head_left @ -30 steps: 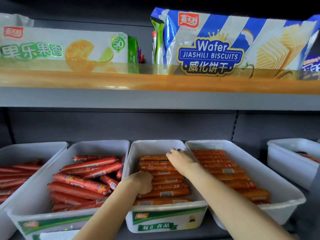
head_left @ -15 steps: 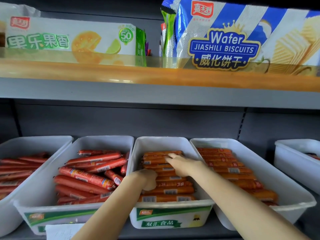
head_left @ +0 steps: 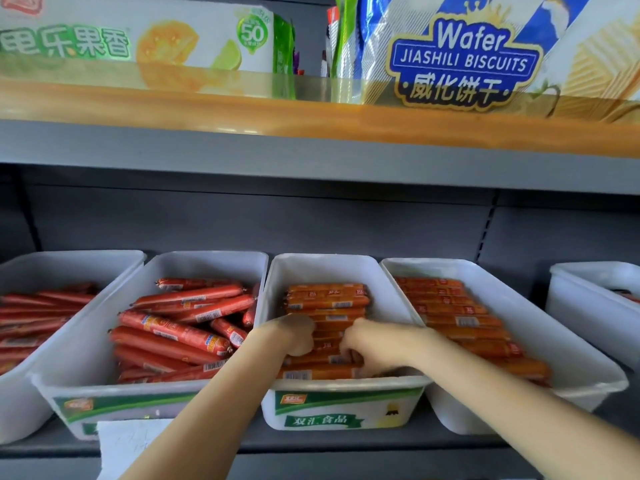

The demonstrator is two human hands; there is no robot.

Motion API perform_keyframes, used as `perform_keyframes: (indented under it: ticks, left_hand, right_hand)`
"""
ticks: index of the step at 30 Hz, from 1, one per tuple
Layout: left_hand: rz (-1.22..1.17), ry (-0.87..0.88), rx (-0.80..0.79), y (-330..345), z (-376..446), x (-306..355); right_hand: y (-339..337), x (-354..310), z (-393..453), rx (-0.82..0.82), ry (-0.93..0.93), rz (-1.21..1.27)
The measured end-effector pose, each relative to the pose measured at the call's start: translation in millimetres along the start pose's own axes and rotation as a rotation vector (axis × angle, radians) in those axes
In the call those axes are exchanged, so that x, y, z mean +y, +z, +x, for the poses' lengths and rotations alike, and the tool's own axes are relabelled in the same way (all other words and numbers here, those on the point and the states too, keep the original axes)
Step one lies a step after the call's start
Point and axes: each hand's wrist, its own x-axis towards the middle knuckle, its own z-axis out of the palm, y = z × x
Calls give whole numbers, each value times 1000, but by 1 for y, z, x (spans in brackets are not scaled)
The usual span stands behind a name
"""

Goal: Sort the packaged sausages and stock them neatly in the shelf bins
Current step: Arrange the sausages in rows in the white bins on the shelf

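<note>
We're in a shop: wafer biscuit packs (head_left: 464, 60) fronting the grey shelf (head_left: 311, 157), white bins (head_left: 346, 410) of packaged sausages (head_left: 325, 299) beneath it.

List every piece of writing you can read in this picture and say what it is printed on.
"Wafer JIASHILI BISCUITS 威化饼干": blue wafer bag.
"乐果香", "50": white biscuit box.
"双汇食品": green label of the middle bin.
Sausage wrappers, barcodes and the paper note: too small to read.

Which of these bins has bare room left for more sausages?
The middle bin shows bare floor behind its orange sausages, up to the back wall. The front is crowded: both the left hand and right hand work there. The red sausages pile nearly fills the neighbouring bin.
</note>
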Motion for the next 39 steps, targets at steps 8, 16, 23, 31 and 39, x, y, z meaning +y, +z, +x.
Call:
perform_keyframes:
  ticks: [8,16,23,31,39]
  left_hand:
    - [-47,22,128,-5,-2,3]
    - [-32,-12,-28,4,8,-6]
    - [-55,30,108,-8,-3,1]
    - [75,-48,-102,3,2,-1]
    - [98,-40,430,-12,-5,1]
  right_hand:
    - [-9,37,41,363,281,175]
    - [-3,39,44,274,210,216]
    - [-11,30,45,175,223,158]
    - [5,58,106,-31,319,316]
    - [-9,44,82,105,245,260]
